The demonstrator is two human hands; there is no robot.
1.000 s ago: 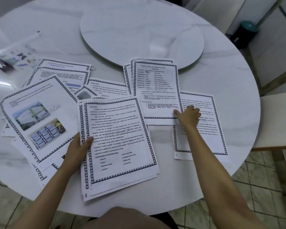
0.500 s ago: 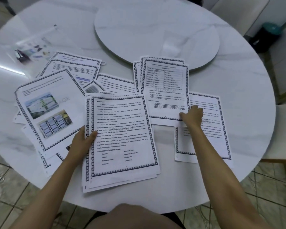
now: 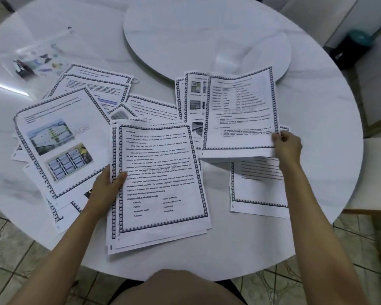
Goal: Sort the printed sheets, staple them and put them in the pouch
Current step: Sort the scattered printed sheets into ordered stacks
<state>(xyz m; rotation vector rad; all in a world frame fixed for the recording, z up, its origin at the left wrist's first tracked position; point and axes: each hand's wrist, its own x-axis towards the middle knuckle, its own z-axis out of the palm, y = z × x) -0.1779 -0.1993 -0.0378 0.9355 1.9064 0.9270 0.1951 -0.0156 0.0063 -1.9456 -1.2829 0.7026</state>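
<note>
right hand (image 3: 287, 146) pinches the table sheet (image 3: 240, 111) by its near right corner, long axis running away; left hand (image 3: 107, 186) clamps the stack (image 3: 161, 183), leftward, toward the table's near edge.

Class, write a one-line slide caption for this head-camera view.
Right hand lifts a table-printed sheet by its corner while the left hand steadies the front stack.

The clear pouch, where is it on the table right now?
In the head view the clear pouch lies at the table's far left, beyond the spread printed sheets and left of the round turntable.
</note>
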